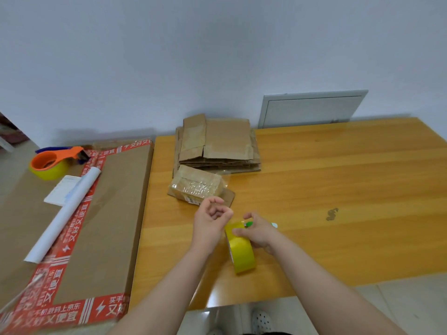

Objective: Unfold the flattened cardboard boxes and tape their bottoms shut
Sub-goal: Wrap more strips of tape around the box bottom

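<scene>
The wooden bench [338,165] carries a stack of flattened cardboard boxes [225,141] at its far left corner. They are creased, brown and not yet opened. Just beside the stack, on its near side, lies one small box [197,187], its upturned face glossy with wrinkled clear tape. Toward the near edge, the right hand [258,232] grips a yellow tape roll [242,255] stood on edge. The left hand [211,221] hovers beside it with fingers curled, though whether it pinches a free tape end cannot be told. The taping step appears under way. Next, a length needs drawing off and laying along a bottom seam.
</scene>
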